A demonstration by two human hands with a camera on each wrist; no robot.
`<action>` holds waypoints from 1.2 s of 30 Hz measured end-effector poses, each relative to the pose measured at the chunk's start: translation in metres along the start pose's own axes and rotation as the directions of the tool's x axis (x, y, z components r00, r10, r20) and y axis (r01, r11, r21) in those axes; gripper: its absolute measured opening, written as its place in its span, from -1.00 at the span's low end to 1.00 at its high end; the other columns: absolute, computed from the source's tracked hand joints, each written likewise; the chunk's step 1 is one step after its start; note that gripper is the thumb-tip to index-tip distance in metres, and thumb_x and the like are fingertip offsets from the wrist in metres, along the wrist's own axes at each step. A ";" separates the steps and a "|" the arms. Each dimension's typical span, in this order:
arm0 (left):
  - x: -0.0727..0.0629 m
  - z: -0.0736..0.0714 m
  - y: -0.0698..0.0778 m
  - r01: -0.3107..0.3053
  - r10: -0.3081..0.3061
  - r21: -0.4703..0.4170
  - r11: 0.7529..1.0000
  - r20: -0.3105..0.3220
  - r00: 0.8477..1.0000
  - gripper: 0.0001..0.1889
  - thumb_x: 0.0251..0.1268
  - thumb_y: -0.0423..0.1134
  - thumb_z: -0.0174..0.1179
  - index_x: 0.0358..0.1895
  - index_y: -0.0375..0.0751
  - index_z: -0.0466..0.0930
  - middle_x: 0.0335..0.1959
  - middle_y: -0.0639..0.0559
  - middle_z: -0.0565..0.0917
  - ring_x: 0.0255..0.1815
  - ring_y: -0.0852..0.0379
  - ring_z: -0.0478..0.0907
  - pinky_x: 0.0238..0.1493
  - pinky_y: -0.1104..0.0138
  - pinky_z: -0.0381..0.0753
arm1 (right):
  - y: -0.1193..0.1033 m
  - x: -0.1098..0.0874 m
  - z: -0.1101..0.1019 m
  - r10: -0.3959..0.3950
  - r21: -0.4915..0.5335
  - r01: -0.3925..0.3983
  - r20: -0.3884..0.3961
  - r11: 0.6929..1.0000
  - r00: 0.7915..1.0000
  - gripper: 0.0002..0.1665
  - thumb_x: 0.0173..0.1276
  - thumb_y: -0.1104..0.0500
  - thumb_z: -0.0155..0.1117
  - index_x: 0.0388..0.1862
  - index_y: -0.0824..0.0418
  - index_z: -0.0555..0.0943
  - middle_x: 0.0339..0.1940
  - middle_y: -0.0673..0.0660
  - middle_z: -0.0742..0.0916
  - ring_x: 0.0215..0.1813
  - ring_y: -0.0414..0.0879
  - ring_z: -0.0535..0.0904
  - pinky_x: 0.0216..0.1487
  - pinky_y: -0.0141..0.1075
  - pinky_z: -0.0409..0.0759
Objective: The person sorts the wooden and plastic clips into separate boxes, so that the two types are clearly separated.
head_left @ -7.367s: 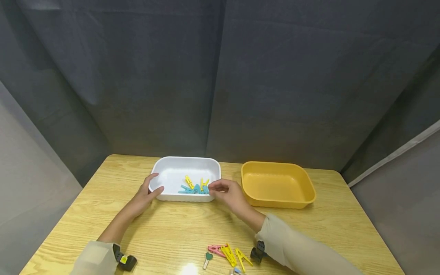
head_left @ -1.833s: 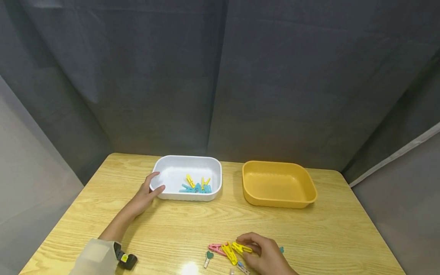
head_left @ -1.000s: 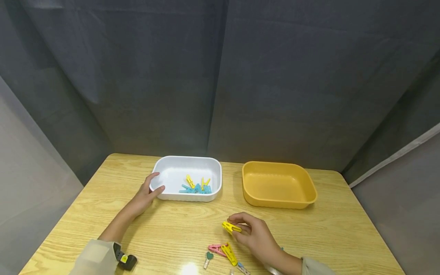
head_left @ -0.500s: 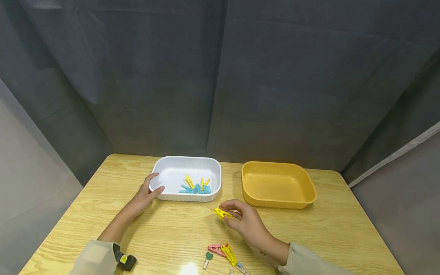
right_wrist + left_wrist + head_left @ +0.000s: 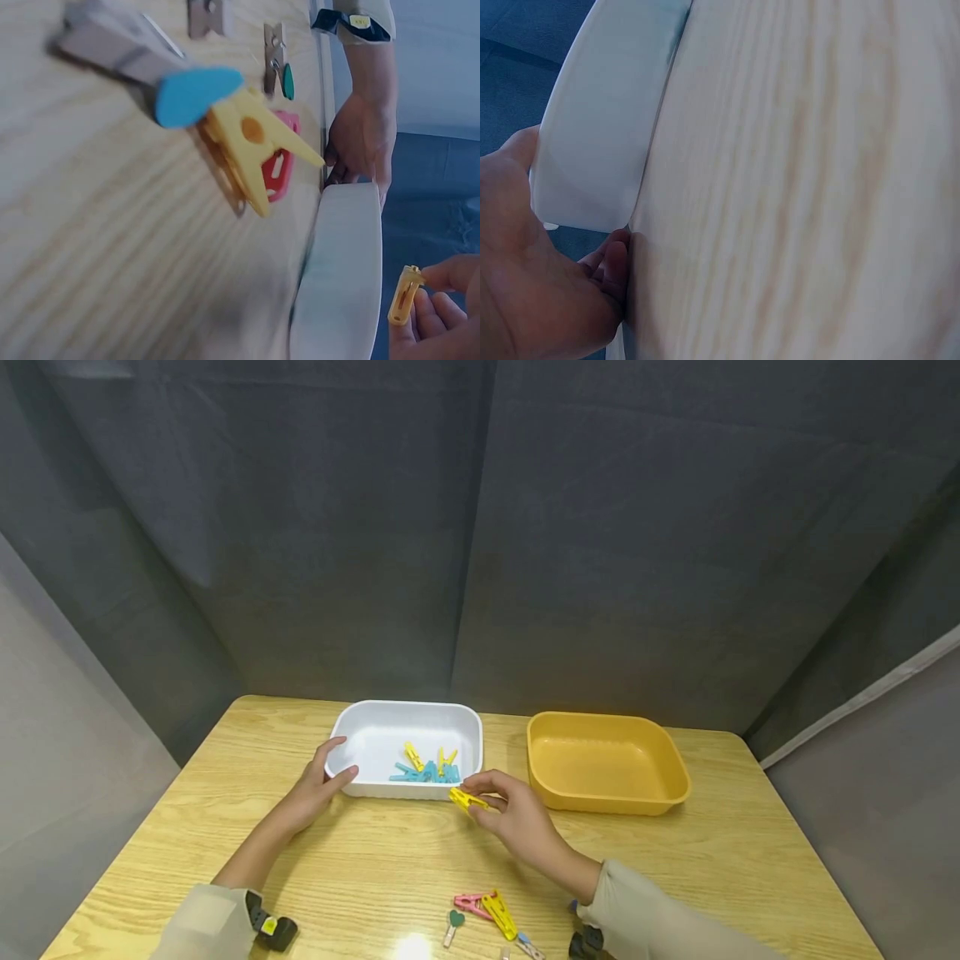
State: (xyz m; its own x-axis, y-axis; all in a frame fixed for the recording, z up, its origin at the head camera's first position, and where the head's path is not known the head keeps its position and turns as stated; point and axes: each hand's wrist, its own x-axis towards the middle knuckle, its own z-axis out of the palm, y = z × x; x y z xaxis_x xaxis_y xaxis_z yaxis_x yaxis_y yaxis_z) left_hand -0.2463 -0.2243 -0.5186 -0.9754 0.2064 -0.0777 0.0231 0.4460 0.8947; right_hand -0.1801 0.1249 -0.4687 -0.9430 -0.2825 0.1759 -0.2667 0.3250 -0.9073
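Note:
My left hand (image 5: 313, 787) holds the white plastic bin (image 5: 375, 789) by its left end, thumb over the front rim. In the left wrist view the fingers of that hand (image 5: 547, 270) lie against the bin's outer wall (image 5: 604, 112). My right hand (image 5: 513, 814) pinches a yellow clothespin (image 5: 467, 799) just in front of the bin's front right corner. The right wrist view shows this clothespin (image 5: 405, 295) between thumb and fingers. Inside the bin lie several light-blue clothespins (image 5: 429, 772) and yellow clothespins (image 5: 413, 757).
A yellow bin (image 5: 607, 806) stands to the right of the white one. Near the table's front edge lie a pink clothespin (image 5: 472, 904), a yellow clothespin (image 5: 498, 916), a clip with a green heart (image 5: 456, 920) and a wooden clip with blue (image 5: 529, 946).
My right hand has picked the yellow clothespin off the front pile and carried it forward and left to the white bin. My left hand has stayed at the bin's end.

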 end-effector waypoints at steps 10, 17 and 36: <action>0.000 0.000 -0.001 0.000 0.000 -0.009 1.000 0.000 1.000 -0.23 0.62 0.04 0.05 0.64 -0.09 -0.15 0.63 -0.51 -0.17 0.64 -0.48 -0.15 0.60 -0.23 -0.09 | -0.002 0.024 0.009 -0.046 -0.039 0.045 -0.034 0.998 0.998 -0.65 0.28 0.44 0.45 0.01 0.19 0.70 -0.03 0.07 0.79 0.13 0.01 0.71 0.22 -0.20 0.66; -0.001 -0.001 0.000 -0.002 0.002 -0.014 1.000 0.004 1.000 -0.22 0.62 0.05 0.06 0.64 -0.09 -0.16 0.63 -0.52 -0.19 0.63 -0.50 -0.16 0.59 -0.24 -0.09 | -0.004 0.041 0.013 -0.054 -0.067 0.050 -0.049 0.996 0.997 -0.68 0.30 0.42 0.45 0.00 0.20 0.71 -0.02 0.08 0.80 0.14 0.00 0.71 0.22 -0.20 0.66; 0.001 -0.001 -0.001 -0.007 0.007 -0.015 1.000 0.005 1.000 -0.23 0.62 0.04 0.05 0.64 -0.09 -0.16 0.63 -0.52 -0.19 0.63 -0.50 -0.15 0.59 -0.24 -0.07 | -0.004 0.076 0.029 -0.038 -0.053 0.035 -0.064 0.998 0.997 -0.67 0.28 0.43 0.43 0.03 0.32 0.69 -0.02 0.19 0.79 0.12 0.04 0.71 0.21 -0.22 0.67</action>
State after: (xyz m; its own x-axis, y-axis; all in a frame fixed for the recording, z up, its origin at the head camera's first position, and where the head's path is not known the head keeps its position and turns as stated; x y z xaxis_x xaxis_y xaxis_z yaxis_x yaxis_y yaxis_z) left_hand -0.2472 -0.2250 -0.5190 -0.9740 0.2143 -0.0733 0.0269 0.4311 0.9019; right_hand -0.2448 0.0763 -0.4629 -0.9429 -0.2367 0.2343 -0.3095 0.3628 -0.8790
